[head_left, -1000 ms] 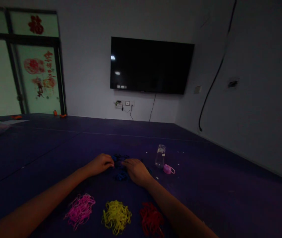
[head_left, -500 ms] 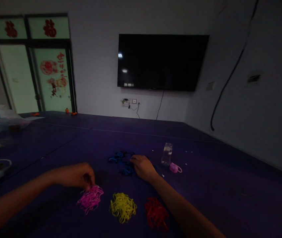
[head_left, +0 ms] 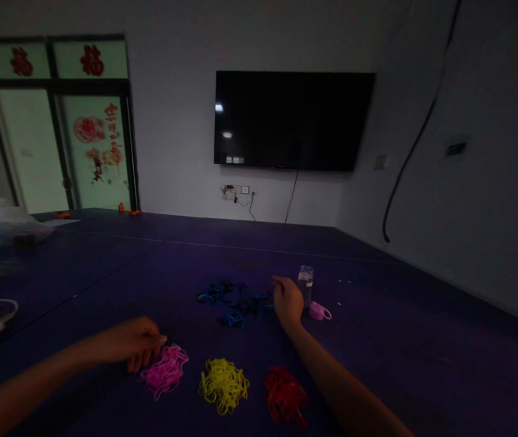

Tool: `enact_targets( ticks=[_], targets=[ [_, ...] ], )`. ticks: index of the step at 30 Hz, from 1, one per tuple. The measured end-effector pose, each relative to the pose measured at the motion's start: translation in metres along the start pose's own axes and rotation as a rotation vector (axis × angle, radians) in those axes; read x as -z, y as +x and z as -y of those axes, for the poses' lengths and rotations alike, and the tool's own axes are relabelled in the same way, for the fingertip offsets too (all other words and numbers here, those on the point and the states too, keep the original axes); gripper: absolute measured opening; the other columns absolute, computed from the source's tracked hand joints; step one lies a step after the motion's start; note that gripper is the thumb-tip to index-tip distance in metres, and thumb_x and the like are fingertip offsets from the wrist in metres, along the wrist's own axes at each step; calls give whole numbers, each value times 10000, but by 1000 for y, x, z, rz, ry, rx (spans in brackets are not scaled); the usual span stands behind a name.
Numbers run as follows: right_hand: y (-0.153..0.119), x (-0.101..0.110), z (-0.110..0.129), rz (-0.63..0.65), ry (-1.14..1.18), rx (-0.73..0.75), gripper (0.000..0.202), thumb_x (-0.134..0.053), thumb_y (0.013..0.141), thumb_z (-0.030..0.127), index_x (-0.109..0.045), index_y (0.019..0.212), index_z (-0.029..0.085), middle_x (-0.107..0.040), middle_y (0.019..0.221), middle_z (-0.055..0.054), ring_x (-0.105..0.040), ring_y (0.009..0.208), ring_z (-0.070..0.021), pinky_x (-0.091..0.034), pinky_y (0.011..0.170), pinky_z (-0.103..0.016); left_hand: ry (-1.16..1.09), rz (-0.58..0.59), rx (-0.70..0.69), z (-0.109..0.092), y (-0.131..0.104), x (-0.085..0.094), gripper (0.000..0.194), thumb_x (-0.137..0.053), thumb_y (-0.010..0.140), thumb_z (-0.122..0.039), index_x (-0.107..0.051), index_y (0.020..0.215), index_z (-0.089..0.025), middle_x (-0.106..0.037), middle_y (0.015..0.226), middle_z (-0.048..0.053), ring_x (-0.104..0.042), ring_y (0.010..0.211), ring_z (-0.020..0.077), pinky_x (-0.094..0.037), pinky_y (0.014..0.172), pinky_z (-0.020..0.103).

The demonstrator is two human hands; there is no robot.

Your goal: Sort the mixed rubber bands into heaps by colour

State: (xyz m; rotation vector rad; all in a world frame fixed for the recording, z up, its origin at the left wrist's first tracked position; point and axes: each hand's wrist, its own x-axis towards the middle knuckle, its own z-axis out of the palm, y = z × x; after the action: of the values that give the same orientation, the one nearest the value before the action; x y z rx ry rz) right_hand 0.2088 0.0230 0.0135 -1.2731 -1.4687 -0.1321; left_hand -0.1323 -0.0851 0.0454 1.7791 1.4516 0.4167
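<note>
Left grip [head_left: 133, 342], closure unclear, at pink loop heap [head_left: 167, 371] slanting away rightward, right grip [head_left: 288, 301] unclear, beside bottle [head_left: 305, 277]

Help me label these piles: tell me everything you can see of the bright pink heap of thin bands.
The bright pink heap of thin, stringy bands lies loosely tangled on the dark purple surface, loops sticking out around its edge. The bands look flexible, perhaps rubber. It sits apart from, and left of, the yellow heap of thin bands. The left hand is at its upper-left edge; contact is unclear.
</note>
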Motion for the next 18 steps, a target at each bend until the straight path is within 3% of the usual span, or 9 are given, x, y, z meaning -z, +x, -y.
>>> enact_targets(
  ticks=[5, 9, 11, 14, 16, 18],
  targets=[
    [0, 0, -3, -40, 75, -102, 328, -375, 775, 233, -677, 874, 154, -682, 877, -88, -607, 832, -214, -432, 757, -312, 49, -302, -119, -11, 24, 2, 469, -444, 733, -603, -581, 624, -168, -513, 454, -34, -462, 370, 114, -331, 394, 209],
    [1, 2, -3, -10, 121, -137, 327, -382, 747, 240, -684, 848, 163, -682, 818, -79, -610, 779, -214, -438, 733, -316, 88, -482, -368, -30, 59, -3, 394, -493, 750, -533, -608, 631, -175, -605, 588, 11, -567, 572, 168, -434, 547, 253],
    [0, 1, 0, 37, 167, -118, 312, -389, 727, 230, -685, 807, 170, -677, 775, -73, -610, 743, -206, -444, 706, -305, 160, -538, -499, -35, 81, -11, 319, -578, 713, -499, -655, 737, -190, -671, 773, 45, -607, 756, 211, -467, 709, 308],
    [-7, -6, 12, 224, 311, -38, 272, -397, 689, 210, -667, 686, 178, -655, 673, -54, -607, 660, -182, -450, 631, -273, 231, -676, -622, -35, 113, -25, 317, -602, 712, -479, -672, 855, -205, -659, 1004, 85, -569, 988, 256, -423, 887, 376],
    [-15, -14, 24, 413, 451, -69, 252, -395, 666, 209, -640, 624, 167, -617, 584, -35, -579, 526, -152, -435, 527, -250, 236, -740, -589, -32, 130, -30, 313, -506, 788, -457, -667, 847, -196, -670, 929, 86, -591, 933, 249, -434, 868, 388],
    [-23, -23, 37, 673, 603, -213, 244, -386, 651, 226, -610, 586, 155, -566, 493, -14, -511, 380, -120, -386, 410, -226, 218, -777, -535, -27, 139, -30, 340, -443, 816, -450, -657, 801, -186, -672, 837, 78, -613, 836, 238, -462, 799, 368]
  ],
)
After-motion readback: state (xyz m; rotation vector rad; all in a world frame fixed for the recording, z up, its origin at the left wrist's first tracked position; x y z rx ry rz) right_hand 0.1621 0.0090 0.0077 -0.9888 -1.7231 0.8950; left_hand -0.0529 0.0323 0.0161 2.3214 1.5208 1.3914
